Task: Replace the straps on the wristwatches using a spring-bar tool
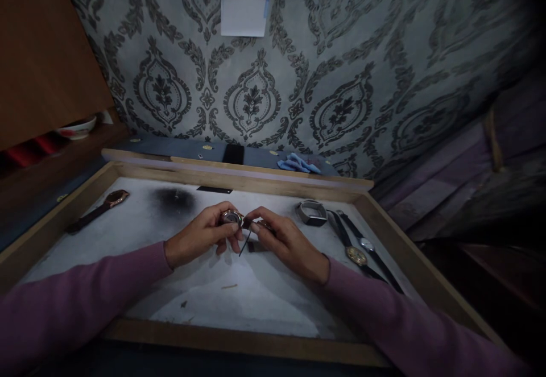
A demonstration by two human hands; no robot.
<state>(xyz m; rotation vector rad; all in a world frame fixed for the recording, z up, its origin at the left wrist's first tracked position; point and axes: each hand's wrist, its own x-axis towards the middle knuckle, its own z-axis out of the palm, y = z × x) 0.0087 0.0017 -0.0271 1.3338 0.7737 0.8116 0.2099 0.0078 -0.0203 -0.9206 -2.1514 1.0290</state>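
Note:
My left hand (213,229) is closed around the round case of a wristwatch (231,217), its face turned up. Right beside the case, the thumb and fingertips of my right hand (284,240) pinch a dark watch strap (246,223). A thin dark strip (244,244) slants down from these fingertips; I cannot tell whether it is the strap's edge or a slim tool. Both hands are above the white floor of a wooden-framed tray (239,337). Below my right hand lies a small dark flat piece (256,247), partly hidden.
At the tray's right lie a squarish watch (313,212), a gold-faced watch (356,256) and a silver-faced watch (367,244). A brown-strapped watch (98,209) rests at the left. Behind are a dark flat strip (215,190), a black phone-like object (233,154) and a blue cloth (298,164).

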